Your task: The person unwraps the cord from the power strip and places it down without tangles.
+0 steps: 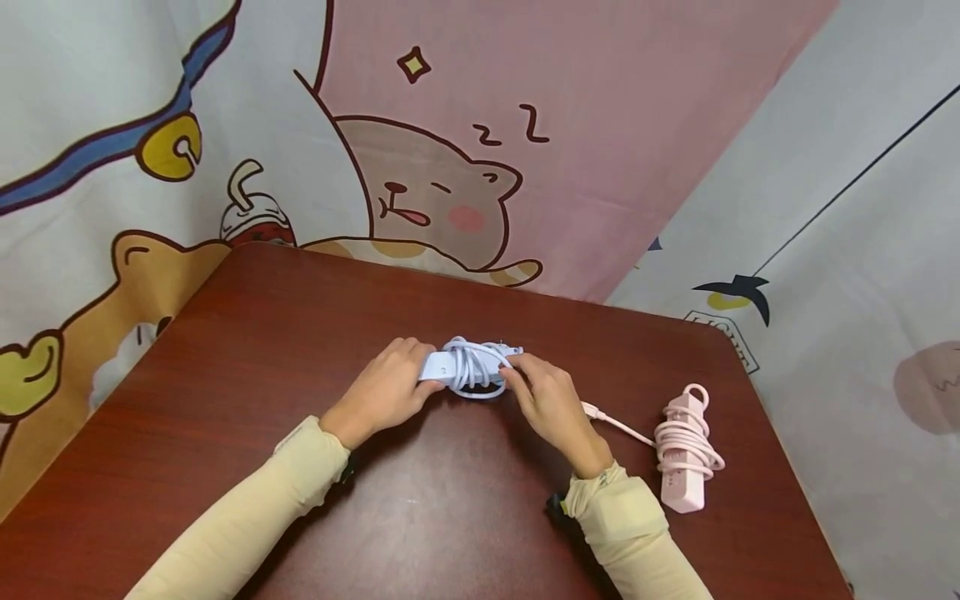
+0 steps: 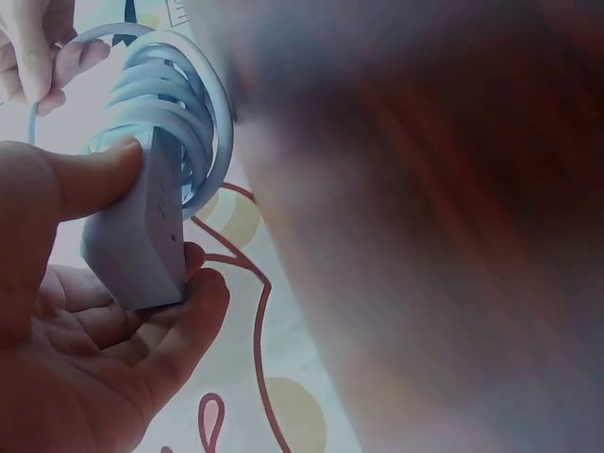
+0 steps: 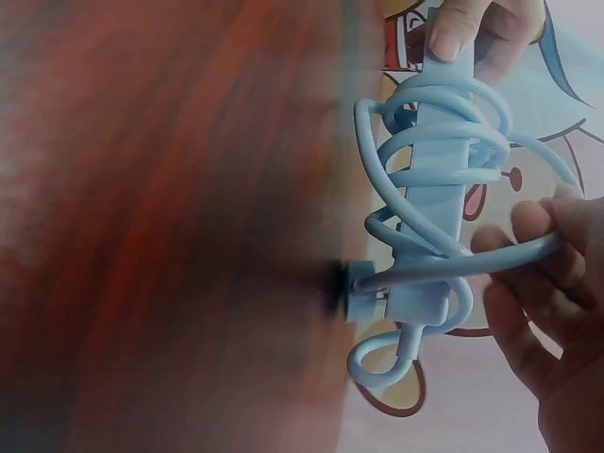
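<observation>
A light blue power strip (image 1: 440, 367) is held over the table, its own cord (image 1: 462, 368) wound around it in several loops. My left hand (image 1: 387, 385) grips the bare end, thumb on one face and fingers beneath, as the left wrist view shows on the strip (image 2: 142, 236). At the other end my right hand (image 1: 551, 404) pinches a length of the cord (image 3: 510, 257) between thumb and fingers. The blue plug (image 3: 360, 293) hangs beside the strip's far end in the right wrist view, where a small cord loop (image 3: 377, 377) also shows.
On the right of the brown table (image 1: 405, 517) lies a pink power strip (image 1: 682, 492) wrapped in its cord. Its pink plug (image 1: 592, 410) stretches left, partly behind my right hand. A cartoon-printed curtain (image 1: 600, 150) hangs behind the table and around its sides.
</observation>
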A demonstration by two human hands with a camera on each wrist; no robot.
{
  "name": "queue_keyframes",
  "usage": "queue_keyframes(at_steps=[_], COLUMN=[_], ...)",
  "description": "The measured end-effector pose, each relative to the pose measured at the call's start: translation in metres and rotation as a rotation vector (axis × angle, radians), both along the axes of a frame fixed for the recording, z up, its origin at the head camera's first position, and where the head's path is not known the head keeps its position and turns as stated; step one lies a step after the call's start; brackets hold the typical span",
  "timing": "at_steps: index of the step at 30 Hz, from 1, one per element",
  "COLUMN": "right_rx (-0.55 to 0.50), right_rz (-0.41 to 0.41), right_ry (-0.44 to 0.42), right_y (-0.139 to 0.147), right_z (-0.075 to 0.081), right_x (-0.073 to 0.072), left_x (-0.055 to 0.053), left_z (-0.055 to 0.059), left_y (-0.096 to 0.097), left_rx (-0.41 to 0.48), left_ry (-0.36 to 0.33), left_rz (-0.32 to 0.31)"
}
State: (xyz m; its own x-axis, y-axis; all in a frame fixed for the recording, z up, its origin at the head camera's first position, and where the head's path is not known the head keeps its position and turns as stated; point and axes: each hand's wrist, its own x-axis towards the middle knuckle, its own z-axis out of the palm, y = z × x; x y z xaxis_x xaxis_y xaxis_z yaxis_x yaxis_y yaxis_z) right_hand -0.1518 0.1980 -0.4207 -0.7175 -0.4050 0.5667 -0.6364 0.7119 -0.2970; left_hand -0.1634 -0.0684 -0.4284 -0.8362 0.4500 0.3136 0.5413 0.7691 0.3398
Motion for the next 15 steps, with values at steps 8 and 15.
queue_keyframes(at_steps=[8,15], right_rx=[-0.039,0.004], right_rz=[0.067,0.116], right_ry=[0.057,0.102], right_y=[-0.003,-0.009], right_z=[0.027,0.058], right_x=[-0.01,-0.019], left_x=[-0.001,0.001], left_z=[0.01,0.017], left_y=[-0.006,-0.007], left_rx=[0.009,0.026], left_ry=[0.048,0.073], left_rz=[-0.01,-0.03])
